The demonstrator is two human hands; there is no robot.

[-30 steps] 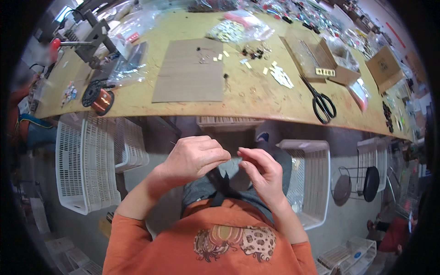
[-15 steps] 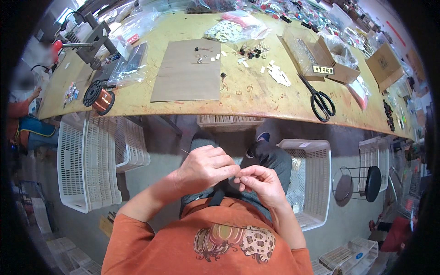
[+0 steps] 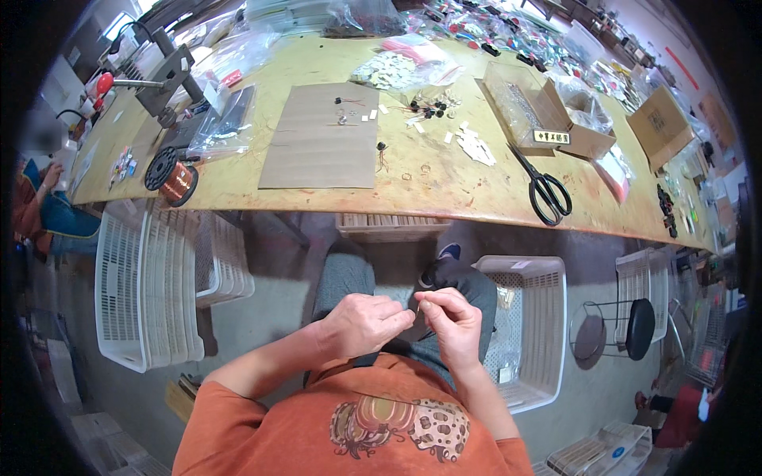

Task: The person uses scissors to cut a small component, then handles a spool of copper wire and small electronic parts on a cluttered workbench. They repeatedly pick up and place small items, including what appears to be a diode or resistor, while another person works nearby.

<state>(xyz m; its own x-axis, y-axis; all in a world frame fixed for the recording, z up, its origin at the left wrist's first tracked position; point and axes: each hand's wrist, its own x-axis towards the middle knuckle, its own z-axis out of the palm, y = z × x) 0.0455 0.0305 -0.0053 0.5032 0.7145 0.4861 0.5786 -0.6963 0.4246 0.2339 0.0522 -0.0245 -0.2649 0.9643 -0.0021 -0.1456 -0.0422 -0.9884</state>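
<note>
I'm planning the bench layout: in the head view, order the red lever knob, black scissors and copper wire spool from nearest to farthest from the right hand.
From the right hand:
1. Black scissors: right side, near the table's front edge.
2. Copper wire spool: left side, same edge.
3. Red lever knob: farther left and back.

Head view: a single wide fisheye camera, the left of a side-by-side pair worn on the person's head, facing downward and forward. The shirt (image 3: 357, 432) occupies the lower middle, seen from above at close range. The left grip (image 3: 369, 324) and right grip (image 3: 454, 321) lie near the lens, just below the centre of the field. The desk (image 3: 460, 186) spans the upper part, farther away, its front edge bowed by the optics. Floor (image 3: 250, 333) appears from above; the circular field darkens toward its rim.
</note>
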